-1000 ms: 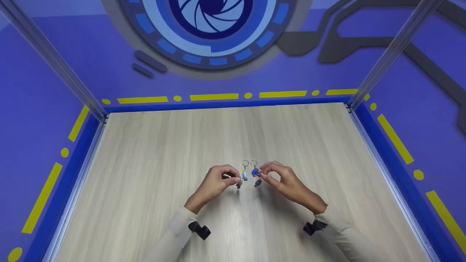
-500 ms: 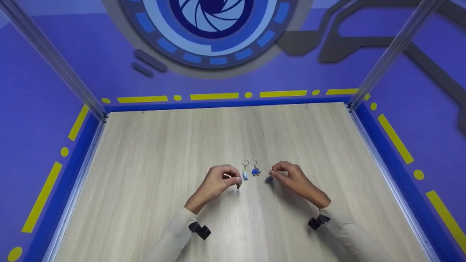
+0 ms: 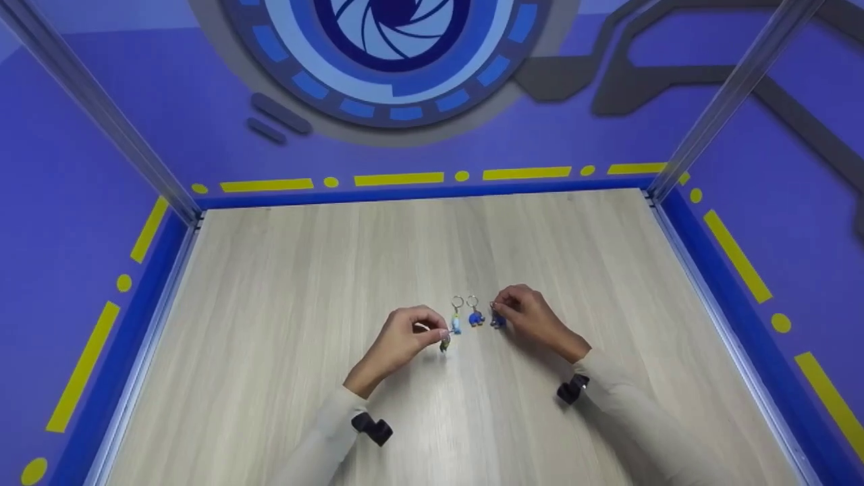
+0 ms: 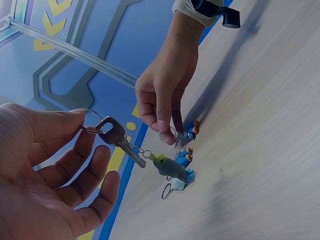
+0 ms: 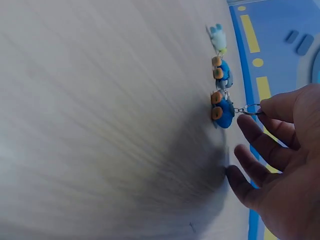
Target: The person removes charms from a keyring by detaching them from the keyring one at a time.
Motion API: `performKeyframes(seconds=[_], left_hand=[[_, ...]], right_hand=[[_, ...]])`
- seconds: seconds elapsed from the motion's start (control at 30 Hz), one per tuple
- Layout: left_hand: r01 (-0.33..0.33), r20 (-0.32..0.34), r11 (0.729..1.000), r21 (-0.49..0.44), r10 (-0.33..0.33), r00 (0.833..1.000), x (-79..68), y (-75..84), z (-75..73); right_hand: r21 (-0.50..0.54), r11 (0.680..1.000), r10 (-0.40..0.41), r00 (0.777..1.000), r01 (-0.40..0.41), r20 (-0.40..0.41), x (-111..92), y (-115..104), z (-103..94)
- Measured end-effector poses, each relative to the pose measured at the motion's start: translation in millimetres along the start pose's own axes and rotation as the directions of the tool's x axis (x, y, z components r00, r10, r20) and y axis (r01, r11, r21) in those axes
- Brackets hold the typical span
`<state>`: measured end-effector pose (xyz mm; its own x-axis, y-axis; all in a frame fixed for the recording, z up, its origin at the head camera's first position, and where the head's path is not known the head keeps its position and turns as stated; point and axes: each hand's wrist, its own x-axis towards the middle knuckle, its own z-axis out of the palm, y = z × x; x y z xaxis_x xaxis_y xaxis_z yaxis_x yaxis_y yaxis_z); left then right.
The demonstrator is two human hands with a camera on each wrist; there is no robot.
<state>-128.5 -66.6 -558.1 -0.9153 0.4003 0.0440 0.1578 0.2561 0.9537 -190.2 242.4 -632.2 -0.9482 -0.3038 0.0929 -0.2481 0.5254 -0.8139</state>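
Observation:
In the head view my left hand point(image 3: 405, 331) is raised left of a row of small keychains. Thumb and index finger pinch a metal ring; from it hang a key point(image 4: 114, 134) and, on a short chain, a figure charm point(image 4: 172, 167) with yellow-green head and grey-teal body. My right hand point(image 3: 530, 314) pinches the ring of a blue keychain point(image 5: 223, 112) with orange feet, upright at the row's right end, close over the table. Beside it lies a matching blue keychain point(image 3: 476, 318), then a pale-blue keychain point(image 3: 456, 325) with a yellow top, both rings pointing to the back.
The keychains are on a light wood-grain table point(image 3: 324, 270). Purple-blue panels point(image 3: 351, 155) with yellow dashes rise behind and at both sides, with metal posts point(image 3: 729, 101) at the corners. Each wrist wears a black camera band point(image 3: 371, 429).
My right hand moved right with its blue keychain, away from the other blue one, then farther back in line with the row. My left hand has stayed nearly still with the key.

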Motion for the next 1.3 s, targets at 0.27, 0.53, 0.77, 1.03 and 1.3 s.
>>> performKeyframes(seconds=[0.27, 0.53, 0.77, 1.03, 1.3], left_hand=[[0.0, -0.003, 1.0, -0.004, 0.0, 1.0, 0.9, 1.6, 1.4], [-0.015, 0.003, 1.0, -0.025, 0.015, 1.0, 3.8, 3.0, 3.4], [-0.028, 0.014, 0.999, -0.017, 0.028, 1.0, 5.0, 1.1, 5.3], [-0.028, 0.015, 0.999, -0.03, 0.028, 0.999, 5.4, 0.9, 7.3], [-0.045, 0.042, 0.998, -0.039, 0.047, 0.998, 7.1, 0.5, 6.9]], right_hand=[[-0.071, 0.997, -0.016, 0.999, 0.013, -0.037, 18.1, 11.9, 5.4], [-0.125, 0.987, -0.11, 0.988, 0.096, -0.105, 27.7, 20.3, 7.2], [-0.114, 0.993, -0.039, 0.994, 0.027, -0.101, 29.9, 13.6, 6.5], [0.014, 0.985, -0.172, 0.984, 0.173, -0.044, 15.9, -20.5, 12.6], [0.132, 0.949, -0.301, 0.948, 0.287, 0.105, -6.0, -61.0, 14.9]])
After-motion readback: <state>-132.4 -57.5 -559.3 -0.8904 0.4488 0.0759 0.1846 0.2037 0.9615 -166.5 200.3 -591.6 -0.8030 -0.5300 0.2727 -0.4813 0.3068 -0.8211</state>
